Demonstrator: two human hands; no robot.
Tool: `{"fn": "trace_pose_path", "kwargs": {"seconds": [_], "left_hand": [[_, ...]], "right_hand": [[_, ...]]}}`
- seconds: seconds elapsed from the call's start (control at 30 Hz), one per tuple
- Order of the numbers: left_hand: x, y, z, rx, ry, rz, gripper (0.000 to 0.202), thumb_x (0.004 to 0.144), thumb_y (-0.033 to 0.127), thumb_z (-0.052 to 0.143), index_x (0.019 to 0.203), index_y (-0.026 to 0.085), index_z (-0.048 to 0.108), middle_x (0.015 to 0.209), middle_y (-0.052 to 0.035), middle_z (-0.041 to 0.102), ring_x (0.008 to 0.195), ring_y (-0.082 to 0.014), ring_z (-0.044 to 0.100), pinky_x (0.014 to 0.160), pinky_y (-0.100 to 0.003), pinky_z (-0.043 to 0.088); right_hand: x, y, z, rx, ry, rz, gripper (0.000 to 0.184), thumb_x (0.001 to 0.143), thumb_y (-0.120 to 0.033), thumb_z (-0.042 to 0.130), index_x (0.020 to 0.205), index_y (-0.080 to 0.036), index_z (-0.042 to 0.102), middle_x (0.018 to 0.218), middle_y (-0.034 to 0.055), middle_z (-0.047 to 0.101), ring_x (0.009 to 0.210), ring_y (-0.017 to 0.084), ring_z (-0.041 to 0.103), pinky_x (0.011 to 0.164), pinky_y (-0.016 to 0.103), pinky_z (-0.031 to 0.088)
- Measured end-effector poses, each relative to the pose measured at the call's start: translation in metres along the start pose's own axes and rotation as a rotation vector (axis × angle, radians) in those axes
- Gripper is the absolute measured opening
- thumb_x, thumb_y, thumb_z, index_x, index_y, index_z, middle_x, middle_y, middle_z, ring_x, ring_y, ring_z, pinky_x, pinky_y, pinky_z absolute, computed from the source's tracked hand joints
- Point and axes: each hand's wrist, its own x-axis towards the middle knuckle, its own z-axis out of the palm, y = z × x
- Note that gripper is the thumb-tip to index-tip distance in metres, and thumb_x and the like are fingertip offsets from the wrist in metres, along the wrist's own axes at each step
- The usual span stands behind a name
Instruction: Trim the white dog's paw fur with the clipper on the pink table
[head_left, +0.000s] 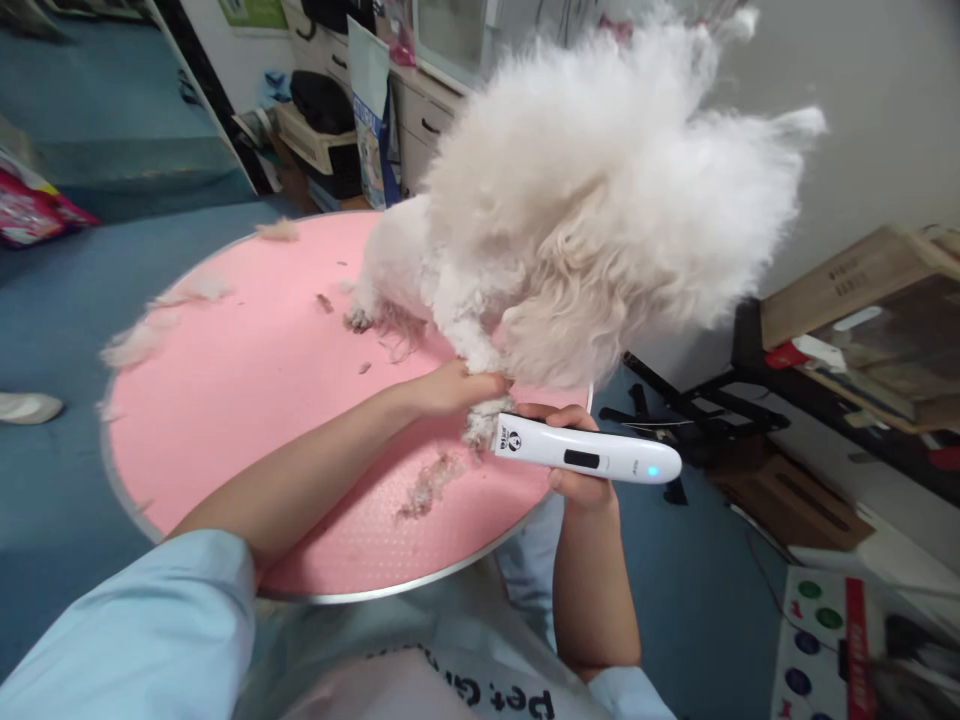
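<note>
A fluffy white dog (600, 190) stands on a round pink table (247, 400), its body trimmed short and its head fur long. My left hand (457, 388) is closed around the dog's front leg, just above the paw (486, 424). In my right hand (577, 485) is a white pet clipper (622, 455) with a blue light lit at its end. The clipper's blade end is at the side of the paw, touching or very close to its fur. Below the paw lies a strip of cut fur (429, 485).
Loose tufts of fur (142, 335) lie along the table's left edge. Behind the table stand a pet food bag (373, 120) and a pet carrier (319, 140). Shelving with a wooden box (862, 270) is on the right, and a printed carton (817, 640) at lower right.
</note>
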Motion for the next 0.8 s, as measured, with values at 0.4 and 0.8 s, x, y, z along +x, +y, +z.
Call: {"fn": "trace_pose_path", "kwargs": {"seconds": [0.4, 0.8], "left_hand": [[0.000, -0.011, 0.000, -0.175, -0.011, -0.014, 0.023, 0.065, 0.037, 0.065, 0.068, 0.015, 0.065, 0.066, -0.0067, 0.067, 0.065, -0.0214, 0.063, 0.061, -0.031, 0.049], [0.001, -0.018, 0.005, -0.234, -0.089, 0.048, 0.024, 0.074, 0.036, 0.060, 0.075, 0.013, 0.068, 0.072, -0.0073, 0.072, 0.071, -0.0200, 0.068, 0.066, -0.029, 0.054]], "right_hand": [[-0.056, 0.036, 0.054, 0.179, 0.658, -0.091, 0.038, 0.072, -0.047, 0.074, 0.100, -0.030, 0.054, 0.115, 0.0040, 0.071, 0.051, 0.010, 0.057, 0.046, 0.024, 0.046], [-0.045, 0.042, 0.085, -0.013, 0.726, -0.332, 0.041, 0.078, -0.050, 0.070, 0.104, -0.029, 0.047, 0.118, 0.0029, 0.064, 0.058, 0.009, 0.060, 0.053, 0.026, 0.051]]}}
